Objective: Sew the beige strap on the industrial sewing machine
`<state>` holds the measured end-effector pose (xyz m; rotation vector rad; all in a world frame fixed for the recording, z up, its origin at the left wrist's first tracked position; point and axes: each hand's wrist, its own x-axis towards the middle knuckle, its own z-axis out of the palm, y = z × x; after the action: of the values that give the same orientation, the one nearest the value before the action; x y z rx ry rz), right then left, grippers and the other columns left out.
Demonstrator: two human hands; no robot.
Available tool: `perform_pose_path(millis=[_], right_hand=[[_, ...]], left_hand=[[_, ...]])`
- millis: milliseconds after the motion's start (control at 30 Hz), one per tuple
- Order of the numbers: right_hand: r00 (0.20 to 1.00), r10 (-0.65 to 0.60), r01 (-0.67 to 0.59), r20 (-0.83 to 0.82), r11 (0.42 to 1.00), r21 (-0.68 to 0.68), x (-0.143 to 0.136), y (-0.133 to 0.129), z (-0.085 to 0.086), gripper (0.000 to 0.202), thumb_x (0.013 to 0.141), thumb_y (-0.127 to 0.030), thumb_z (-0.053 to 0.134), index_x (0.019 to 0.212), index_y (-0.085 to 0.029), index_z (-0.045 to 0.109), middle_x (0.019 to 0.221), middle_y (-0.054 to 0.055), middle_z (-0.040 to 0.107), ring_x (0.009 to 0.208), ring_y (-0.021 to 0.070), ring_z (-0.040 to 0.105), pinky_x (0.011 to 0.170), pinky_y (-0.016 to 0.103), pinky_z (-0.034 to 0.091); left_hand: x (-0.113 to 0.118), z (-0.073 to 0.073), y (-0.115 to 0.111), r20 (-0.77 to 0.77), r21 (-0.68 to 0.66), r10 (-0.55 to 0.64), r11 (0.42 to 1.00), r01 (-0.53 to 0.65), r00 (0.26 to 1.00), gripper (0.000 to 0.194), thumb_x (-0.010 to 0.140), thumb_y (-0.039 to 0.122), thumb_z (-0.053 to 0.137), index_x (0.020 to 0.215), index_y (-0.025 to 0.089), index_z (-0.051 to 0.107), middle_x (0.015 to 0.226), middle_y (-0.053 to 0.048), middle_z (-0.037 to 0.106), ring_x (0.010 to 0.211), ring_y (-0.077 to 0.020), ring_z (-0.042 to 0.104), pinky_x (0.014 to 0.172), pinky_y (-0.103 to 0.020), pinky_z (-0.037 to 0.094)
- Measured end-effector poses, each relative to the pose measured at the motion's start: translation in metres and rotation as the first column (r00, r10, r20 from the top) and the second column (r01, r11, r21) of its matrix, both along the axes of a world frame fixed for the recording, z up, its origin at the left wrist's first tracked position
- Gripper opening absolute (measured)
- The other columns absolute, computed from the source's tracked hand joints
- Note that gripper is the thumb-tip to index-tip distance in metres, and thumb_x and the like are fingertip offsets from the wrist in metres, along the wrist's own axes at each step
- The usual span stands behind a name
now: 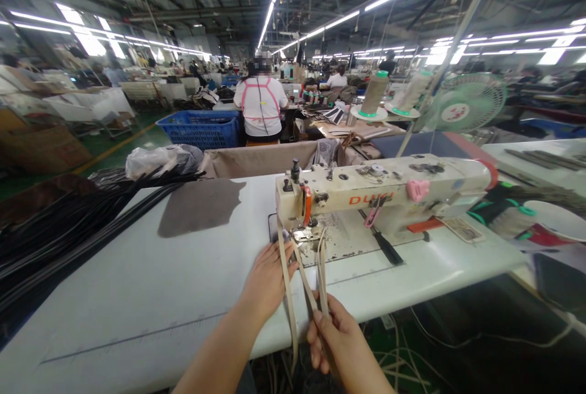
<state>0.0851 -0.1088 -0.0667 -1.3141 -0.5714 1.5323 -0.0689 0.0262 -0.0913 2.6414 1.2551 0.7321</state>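
A white sewing machine [384,189] stands on the pale table, its needle area at the left end. My left hand [270,275] lies beside the needle area, fingers stretched forward near the presser foot, with a beige strip [287,296] running across it and down over the table edge. Lower and to the right, my right hand [332,333] pinches beige strips [307,281] between thumb and fingers at the front edge. One of these strips leads up to the presser foot, and another loops up beside it. Whether the left fingers press on a strip is unclear.
A dark grey fabric piece [199,208] lies on the table [137,296], left of the machine. Long black strips [91,235] are heaped at the left edge. A screwdriver-like tool [387,247] rests by the machine. Beyond are a blue crate [201,128], a seated person [262,104] and a fan [469,104].
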Motion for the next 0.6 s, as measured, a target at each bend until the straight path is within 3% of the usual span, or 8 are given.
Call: perform_pose_path(millis=[333, 600], right_hand=[[0.999, 0.027, -0.025, -0.045, 0.999, 0.03, 0.004, -0.009, -0.007, 0.076, 0.062, -0.079, 0.084, 0.098, -0.016, 0.061, 0.062, -0.003, 0.068, 0.038, 0.0084, 0.057, 0.035, 0.016, 0.034], [0.994, 0.101, -0.103, -0.042, 0.994, -0.046, 0.013, -0.027, -0.02, 0.082, 0.062, -0.085, 0.08, 0.104, -0.016, 0.064, 0.063, -0.001, 0.068, 0.039, 0.0103, 0.057, 0.035, 0.018, 0.032]], left_hand=[[0.0, 0.0, 0.0, -0.013, 0.016, -0.014, 1.0, 0.014, 1.0, 0.042, 0.111, 0.036, 0.039, 0.144, 0.018, 0.058, 0.147, -0.009, 0.064, 0.142, -0.0271, 0.055, 0.118, -0.054, 0.048], [0.0, 0.002, -0.001, 0.001, 0.0, -0.006, 1.0, 0.006, 1.0, 0.041, 0.111, 0.036, 0.039, 0.143, 0.02, 0.059, 0.148, -0.009, 0.063, 0.142, -0.0271, 0.056, 0.119, -0.055, 0.047]])
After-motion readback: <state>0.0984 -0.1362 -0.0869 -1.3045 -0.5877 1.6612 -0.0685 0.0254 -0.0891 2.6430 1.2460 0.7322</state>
